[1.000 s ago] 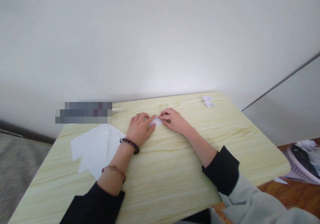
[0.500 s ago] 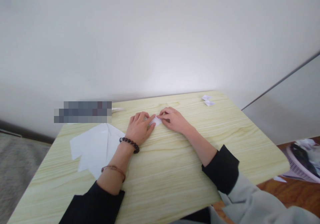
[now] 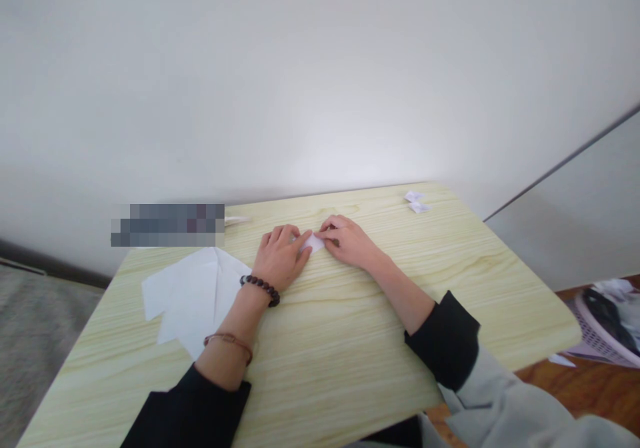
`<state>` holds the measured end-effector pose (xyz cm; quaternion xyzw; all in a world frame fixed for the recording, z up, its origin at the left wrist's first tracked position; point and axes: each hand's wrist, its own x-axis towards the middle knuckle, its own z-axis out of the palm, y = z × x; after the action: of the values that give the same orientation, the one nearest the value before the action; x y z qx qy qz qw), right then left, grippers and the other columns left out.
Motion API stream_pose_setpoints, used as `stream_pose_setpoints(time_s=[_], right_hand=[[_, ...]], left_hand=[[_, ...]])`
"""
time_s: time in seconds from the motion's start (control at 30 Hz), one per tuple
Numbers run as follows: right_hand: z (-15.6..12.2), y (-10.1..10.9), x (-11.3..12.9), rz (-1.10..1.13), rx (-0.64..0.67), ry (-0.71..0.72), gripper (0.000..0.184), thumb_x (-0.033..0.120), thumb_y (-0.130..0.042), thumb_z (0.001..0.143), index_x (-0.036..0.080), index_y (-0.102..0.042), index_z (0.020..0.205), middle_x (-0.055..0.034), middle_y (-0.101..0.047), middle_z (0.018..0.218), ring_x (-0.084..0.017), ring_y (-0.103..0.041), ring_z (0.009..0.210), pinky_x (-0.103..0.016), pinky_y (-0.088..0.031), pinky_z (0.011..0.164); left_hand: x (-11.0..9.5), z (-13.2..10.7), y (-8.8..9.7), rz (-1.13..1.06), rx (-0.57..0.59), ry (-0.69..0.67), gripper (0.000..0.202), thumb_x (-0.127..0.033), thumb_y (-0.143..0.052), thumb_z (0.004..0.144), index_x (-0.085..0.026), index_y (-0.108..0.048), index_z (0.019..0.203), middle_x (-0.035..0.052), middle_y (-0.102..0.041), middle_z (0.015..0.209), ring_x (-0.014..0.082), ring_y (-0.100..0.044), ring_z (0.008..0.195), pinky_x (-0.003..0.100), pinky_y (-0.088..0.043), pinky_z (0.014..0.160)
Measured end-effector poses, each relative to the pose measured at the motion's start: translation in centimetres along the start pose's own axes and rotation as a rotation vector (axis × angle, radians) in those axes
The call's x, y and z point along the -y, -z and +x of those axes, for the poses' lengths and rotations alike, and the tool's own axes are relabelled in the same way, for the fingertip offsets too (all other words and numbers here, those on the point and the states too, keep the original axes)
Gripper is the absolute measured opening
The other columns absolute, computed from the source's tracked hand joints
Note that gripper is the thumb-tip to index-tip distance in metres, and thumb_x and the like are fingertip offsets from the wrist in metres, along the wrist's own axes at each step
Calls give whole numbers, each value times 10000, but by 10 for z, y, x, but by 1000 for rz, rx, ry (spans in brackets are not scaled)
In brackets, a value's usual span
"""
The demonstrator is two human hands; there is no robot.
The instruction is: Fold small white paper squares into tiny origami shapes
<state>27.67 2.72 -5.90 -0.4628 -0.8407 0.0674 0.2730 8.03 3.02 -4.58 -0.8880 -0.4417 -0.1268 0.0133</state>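
Observation:
A small piece of white folded paper (image 3: pixel 314 243) lies on the table between my two hands, its edges partly hidden by fingers. My left hand (image 3: pixel 281 256) holds it down from the left, with index finger and thumb on it and the other fingers bent towards the wood. From the right, my right hand (image 3: pixel 346 240) pinches the paper's edge between thumb and index finger, the remaining fingers curled. Several white paper sheets (image 3: pixel 187 301) lie overlapped beside my left wrist, which covers part of them.
Two small folded paper pieces (image 3: pixel 416 201) sit at the far right of the wooden table (image 3: pixel 340 355). A blurred-out dark item (image 3: pixel 170 225) is at the back left. On the floor at right stands a pink basket (image 3: pixel 593 331) with crumpled contents. A wall rises behind the table.
Almost nothing differs. Both hands stay on the small paper in the same pose, and the whole view has shifted very slightly.

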Motion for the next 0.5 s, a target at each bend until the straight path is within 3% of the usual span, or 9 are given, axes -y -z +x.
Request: stream_pose_setpoints(time_s=[0.27, 0.5], right_hand=[[-1, -1, 2, -66, -11, -20, 320, 114, -511, 831, 211, -696, 1072, -72, -615, 975, -180, -528, 926, -326, -441, 853], [2, 4, 8, -127, -13, -144, 260, 143, -498, 852, 203, -743, 914, -63, -630, 922, -176, -547, 871, -305, -447, 804]], left_hand=[[-2, 0, 1, 6, 11, 8, 394, -347, -421, 905, -250, -552, 1264, 86, -562, 1139, 268, -474, 1065, 432, -382, 880], [-4, 0, 2, -3, -7, 24, 373, -339, -423, 900, -251, -578, 1227, 87, -572, 1136, 276, -480, 1072, 448, -377, 892]])
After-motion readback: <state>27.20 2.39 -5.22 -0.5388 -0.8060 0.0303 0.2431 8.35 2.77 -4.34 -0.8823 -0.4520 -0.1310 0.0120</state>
